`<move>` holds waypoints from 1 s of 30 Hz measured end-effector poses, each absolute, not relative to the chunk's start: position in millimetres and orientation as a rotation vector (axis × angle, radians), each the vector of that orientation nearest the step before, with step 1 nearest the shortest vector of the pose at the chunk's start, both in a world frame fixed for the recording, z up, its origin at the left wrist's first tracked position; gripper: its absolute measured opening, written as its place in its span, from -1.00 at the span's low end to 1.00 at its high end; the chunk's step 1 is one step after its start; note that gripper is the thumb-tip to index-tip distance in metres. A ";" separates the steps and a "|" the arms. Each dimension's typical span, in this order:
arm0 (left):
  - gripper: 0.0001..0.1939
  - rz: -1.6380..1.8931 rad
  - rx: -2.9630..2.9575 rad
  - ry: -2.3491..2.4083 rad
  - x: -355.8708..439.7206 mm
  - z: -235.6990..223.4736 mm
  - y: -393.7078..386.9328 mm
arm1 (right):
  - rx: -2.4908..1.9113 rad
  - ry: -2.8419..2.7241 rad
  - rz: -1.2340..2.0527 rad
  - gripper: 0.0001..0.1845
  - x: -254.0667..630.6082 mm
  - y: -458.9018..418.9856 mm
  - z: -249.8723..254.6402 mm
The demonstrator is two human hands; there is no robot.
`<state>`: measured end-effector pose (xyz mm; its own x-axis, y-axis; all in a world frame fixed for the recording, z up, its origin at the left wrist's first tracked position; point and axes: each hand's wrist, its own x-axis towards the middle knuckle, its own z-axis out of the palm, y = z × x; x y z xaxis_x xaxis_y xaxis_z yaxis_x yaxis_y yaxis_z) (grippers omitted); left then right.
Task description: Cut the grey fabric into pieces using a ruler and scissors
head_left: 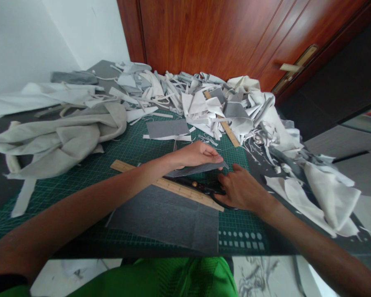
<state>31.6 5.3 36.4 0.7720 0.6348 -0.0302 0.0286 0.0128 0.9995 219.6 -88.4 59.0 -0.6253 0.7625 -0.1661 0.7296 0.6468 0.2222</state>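
Left grip (198, 154) pinches a narrow grey fabric strip (194, 169); right grip (241, 189) clenches black-handled scissors (198, 185) just beside a long wooden ruler (176, 185).

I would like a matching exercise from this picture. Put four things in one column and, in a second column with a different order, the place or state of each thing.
Things:
1. left hand
2. right hand
3. nearer wooden ruler
4. door handle

Places or states:
a. on the wooden door
b. on the black scissors
c. lying on the green cutting mat
d. holding a grey fabric strip

Pairs: 1-d, 2-b, 3-c, 4-a
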 end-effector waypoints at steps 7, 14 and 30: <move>-0.80 0.524 1.520 0.573 28.8 44.3 5.3 | 1.201 2.621 0.233 -0.58 220.6 -90.0 55.6; -0.80 0.521 1.526 0.587 27.6 47.0 5.7 | 1.181 2.597 0.246 -0.58 222.0 -88.9 57.4; -0.80 0.554 1.521 0.560 24.5 49.5 10.6 | 1.132 2.623 0.361 -0.58 228.2 -88.3 56.3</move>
<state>24.5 10.6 49.5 0.7586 0.6515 0.0041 0.0113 -0.0194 0.9997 228.2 -88.3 56.3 -0.6621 0.7364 -0.1389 0.6716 0.6653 0.3261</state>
